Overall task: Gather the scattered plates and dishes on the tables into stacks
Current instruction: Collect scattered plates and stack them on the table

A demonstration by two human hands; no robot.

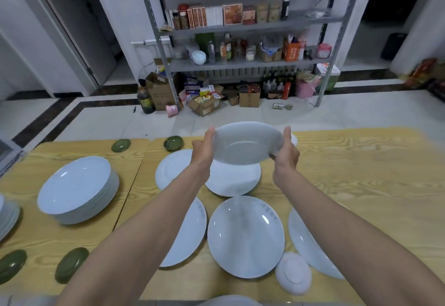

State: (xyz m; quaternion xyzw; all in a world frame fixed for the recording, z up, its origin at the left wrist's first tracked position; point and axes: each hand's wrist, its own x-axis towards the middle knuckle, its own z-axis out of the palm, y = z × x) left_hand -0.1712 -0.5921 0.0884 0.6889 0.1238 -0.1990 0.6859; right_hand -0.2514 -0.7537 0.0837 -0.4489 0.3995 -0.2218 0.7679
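Observation:
A white deep plate (248,143) hangs tilted above the wooden table (361,173). My left hand (203,150) grips its left rim and my right hand (286,150) grips its right rim. Below it lie a white plate (232,180) and a flat white plate (172,169). Nearer me are a large white plate (245,237), another plate (186,233) half hidden by my left forearm, and one (310,245) under my right forearm. A tall stack of white plates (77,189) stands on the left table.
Small green dishes sit at the far edge (121,145) (173,142) and front left (71,264) (12,266). An upturned small white dish (293,273) lies near the front. Another white stack (7,216) is at the far left. Metal shelving (240,65) stands beyond the floor.

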